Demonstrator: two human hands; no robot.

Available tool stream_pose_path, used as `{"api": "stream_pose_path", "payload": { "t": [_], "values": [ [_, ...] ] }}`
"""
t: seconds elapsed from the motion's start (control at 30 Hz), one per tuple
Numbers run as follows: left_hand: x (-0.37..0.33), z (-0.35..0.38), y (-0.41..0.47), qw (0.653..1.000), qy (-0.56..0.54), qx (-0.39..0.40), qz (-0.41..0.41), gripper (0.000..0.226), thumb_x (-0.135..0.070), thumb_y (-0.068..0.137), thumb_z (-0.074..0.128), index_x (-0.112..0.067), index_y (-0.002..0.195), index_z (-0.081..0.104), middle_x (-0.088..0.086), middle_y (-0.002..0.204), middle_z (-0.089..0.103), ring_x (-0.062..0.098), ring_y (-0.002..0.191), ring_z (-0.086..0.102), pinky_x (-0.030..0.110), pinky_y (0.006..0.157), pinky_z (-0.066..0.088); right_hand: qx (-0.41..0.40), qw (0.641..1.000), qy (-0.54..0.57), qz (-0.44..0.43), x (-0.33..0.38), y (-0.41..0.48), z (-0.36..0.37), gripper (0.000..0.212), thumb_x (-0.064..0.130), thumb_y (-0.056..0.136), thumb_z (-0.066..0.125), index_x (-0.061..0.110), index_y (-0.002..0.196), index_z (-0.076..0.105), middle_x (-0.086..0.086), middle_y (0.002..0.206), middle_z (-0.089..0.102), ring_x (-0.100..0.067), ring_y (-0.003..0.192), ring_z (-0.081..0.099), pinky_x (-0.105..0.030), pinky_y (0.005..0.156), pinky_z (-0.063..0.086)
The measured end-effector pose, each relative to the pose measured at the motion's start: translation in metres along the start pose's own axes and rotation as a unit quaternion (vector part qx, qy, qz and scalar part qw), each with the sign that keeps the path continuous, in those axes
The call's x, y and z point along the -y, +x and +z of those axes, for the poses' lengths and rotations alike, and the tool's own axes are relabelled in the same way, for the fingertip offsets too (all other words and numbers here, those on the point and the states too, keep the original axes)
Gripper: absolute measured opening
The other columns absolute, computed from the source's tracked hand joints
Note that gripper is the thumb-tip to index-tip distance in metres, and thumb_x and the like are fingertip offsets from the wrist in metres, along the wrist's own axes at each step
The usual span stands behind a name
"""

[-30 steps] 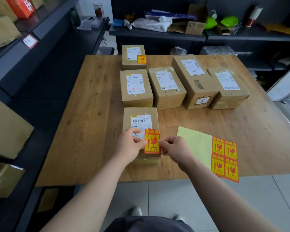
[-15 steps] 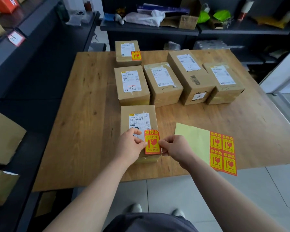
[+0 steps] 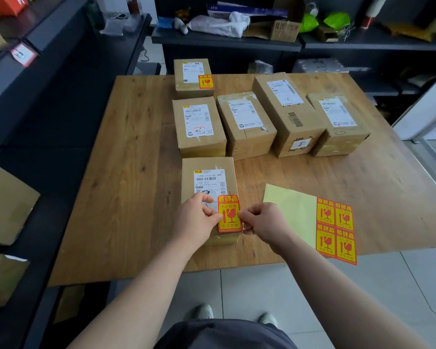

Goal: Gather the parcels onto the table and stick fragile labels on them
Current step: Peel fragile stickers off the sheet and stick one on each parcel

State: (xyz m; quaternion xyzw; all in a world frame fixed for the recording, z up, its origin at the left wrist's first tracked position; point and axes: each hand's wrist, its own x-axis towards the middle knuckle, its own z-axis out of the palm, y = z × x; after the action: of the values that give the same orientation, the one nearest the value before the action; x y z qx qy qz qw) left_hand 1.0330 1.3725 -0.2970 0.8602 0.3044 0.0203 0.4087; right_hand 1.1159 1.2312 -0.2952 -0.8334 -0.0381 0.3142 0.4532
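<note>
Your left hand [image 3: 198, 219] and right hand [image 3: 266, 222] each pinch one side of the fragile label [image 3: 229, 214] over the nearest parcel [image 3: 207, 167]. Next, I think, lay it flat and press.

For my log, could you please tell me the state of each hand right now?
Left hand: pinching the fragile label's left edge.
Right hand: pinching its right edge.
</note>
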Motion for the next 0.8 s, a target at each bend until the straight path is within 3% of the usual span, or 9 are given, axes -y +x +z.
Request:
{"api": "stream_pose_path", "payload": {
  "t": [0.17,0.27,0.5,0.7,0.8],
  "values": [
    [-0.001,0.002,-0.002,1.000,0.007,-0.016,-0.001,0.034,-0.028,0.080,0.075,-0.026,0.103,0.050,-0.014,0.077,0.064,0.004,0.069,0.060,0.014,0.055,0.039,-0.012,1.000,0.008,-0.010,-0.003,-0.001,0.001,0.018,0.019,0.090,0.064,0.005,0.080,0.066,-0.004,0.068,0.067,-0.010,0.058,0.063,-0.023,0.058,0.056],
    [-0.002,0.003,-0.002,1.000,0.017,-0.025,0.001,0.035,-0.029,0.079,0.076,-0.026,0.102,0.050,-0.015,0.077,0.064,0.006,0.072,0.060,0.014,0.055,0.039,-0.023,1.000,0.003,-0.016,-0.004,-0.001,0.002,0.017,0.020,0.089,0.065,0.004,0.082,0.067,-0.005,0.069,0.069,-0.011,0.057,0.064,-0.032,0.065,0.060],
    [-0.002,0.003,-0.003,0.999,0.026,-0.028,0.010,0.037,-0.028,0.078,0.077,-0.024,0.101,0.049,-0.007,0.092,0.064,0.010,0.081,0.061,0.013,0.057,0.042,-0.048,0.997,-0.044,-0.036,-0.009,0.004,0.006,0.017,0.023,0.088,0.066,0.009,0.078,0.066,-0.002,0.069,0.070,-0.013,0.060,0.068,-0.038,0.067,0.060],
    [0.006,0.005,-0.004,0.994,0.068,-0.020,0.085,0.025,-0.027,0.083,0.071,-0.023,0.100,0.053,-0.004,0.114,0.056,0.014,0.095,0.059,0.019,0.069,0.052,-0.088,0.989,-0.090,-0.081,-0.013,0.004,0.010,0.014,0.027,0.085,0.068,0.016,0.082,0.061,0.001,0.073,0.067,-0.014,0.067,0.066,-0.032,0.063,0.058],
    [0.013,0.009,-0.007,0.986,0.102,-0.013,0.132,0.024,-0.029,0.088,0.065,-0.025,0.112,0.061,-0.004,0.119,0.055,0.016,0.110,0.057,0.024,0.076,0.055,-0.103,0.976,-0.135,-0.139,-0.015,0.002,0.008,0.011,0.024,0.086,0.068,0.017,0.083,0.060,0.005,0.075,0.063,-0.009,0.067,0.059,-0.028,0.063,0.053]
  ]
}}
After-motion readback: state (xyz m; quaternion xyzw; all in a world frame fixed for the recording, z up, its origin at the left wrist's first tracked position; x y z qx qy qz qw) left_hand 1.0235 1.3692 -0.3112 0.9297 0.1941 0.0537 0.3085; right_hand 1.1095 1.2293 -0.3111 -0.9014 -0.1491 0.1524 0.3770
